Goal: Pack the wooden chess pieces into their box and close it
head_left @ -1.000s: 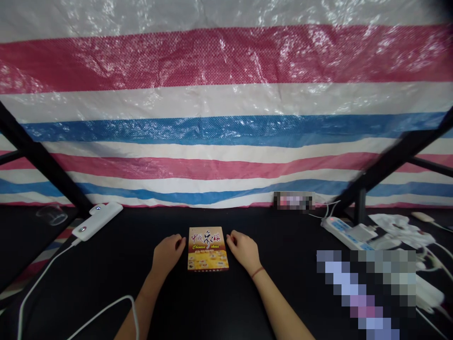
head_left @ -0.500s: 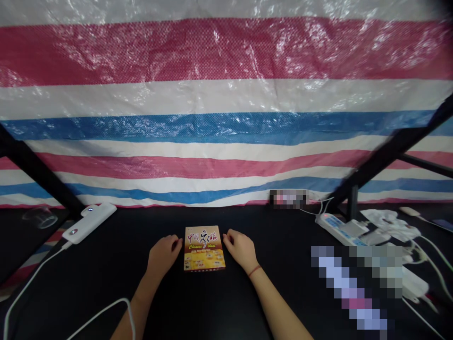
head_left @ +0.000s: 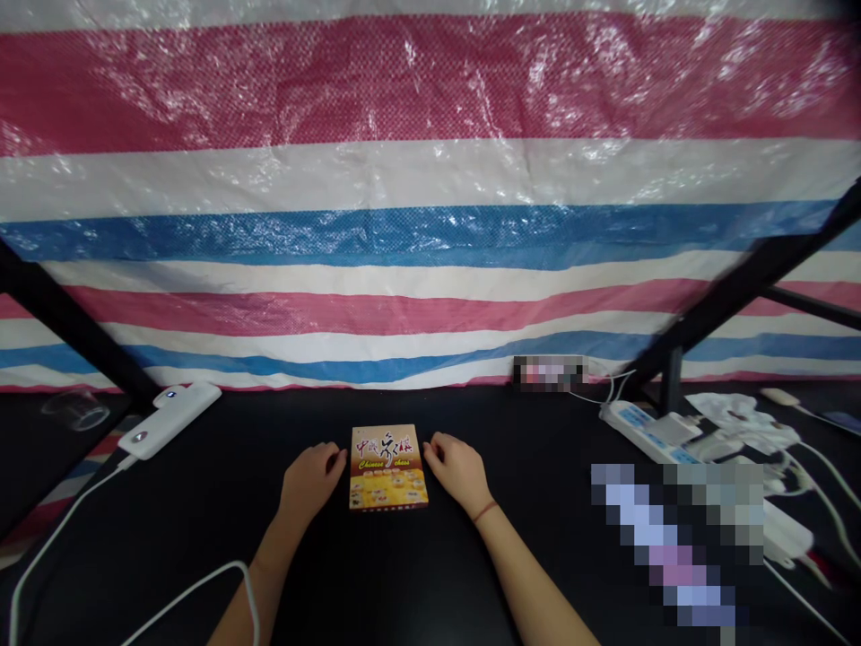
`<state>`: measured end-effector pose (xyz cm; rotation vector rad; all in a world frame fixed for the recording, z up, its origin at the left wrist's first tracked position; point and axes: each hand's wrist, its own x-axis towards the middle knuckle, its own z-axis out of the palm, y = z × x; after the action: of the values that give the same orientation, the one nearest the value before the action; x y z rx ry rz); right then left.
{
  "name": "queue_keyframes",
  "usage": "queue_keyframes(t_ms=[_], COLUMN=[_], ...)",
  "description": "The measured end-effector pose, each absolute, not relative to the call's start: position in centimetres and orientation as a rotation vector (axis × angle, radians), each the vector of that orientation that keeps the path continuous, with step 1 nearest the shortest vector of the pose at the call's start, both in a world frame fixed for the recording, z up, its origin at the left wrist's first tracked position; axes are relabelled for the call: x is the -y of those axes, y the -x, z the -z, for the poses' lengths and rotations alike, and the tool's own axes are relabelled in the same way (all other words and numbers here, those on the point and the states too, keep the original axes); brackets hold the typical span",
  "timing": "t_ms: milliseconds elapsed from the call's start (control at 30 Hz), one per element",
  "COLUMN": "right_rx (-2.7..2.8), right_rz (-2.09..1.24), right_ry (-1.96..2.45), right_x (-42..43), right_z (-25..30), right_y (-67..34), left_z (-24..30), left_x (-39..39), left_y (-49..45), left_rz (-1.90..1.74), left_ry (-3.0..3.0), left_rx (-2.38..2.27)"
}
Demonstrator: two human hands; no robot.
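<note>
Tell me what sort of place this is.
Probably a makeshift indoor workstation, perhaps a screened-off booth: a striped plastic sheet stands as a backdrop behind a black table, and a power strip lies toward the right.

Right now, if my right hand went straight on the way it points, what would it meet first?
Your right hand would probably meet the Chinese chess box first, at its right side, though depth between them is hard to judge.
</note>
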<state>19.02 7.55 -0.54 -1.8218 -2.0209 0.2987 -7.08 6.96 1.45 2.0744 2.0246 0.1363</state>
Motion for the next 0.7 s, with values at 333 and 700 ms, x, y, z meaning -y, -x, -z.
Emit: queue_keyframes(t_ms=[333, 700], right_rx=[2.016, 2.025], right_rz=[-0.307, -0.309], right_ry=[1.820, 1.830], right_x=[-7.54, -7.50], right_z=[0.71, 0.52], right_y=[-19.10, -19.01], left_z=[-1.40, -1.14], left_x=[-6.95, -7.00], left_y=[7.10, 7.23], left_rz=[-0.143, -0.146], left_ry=[-2.066, -2.081], left_rx=[-2.015, -2.010])
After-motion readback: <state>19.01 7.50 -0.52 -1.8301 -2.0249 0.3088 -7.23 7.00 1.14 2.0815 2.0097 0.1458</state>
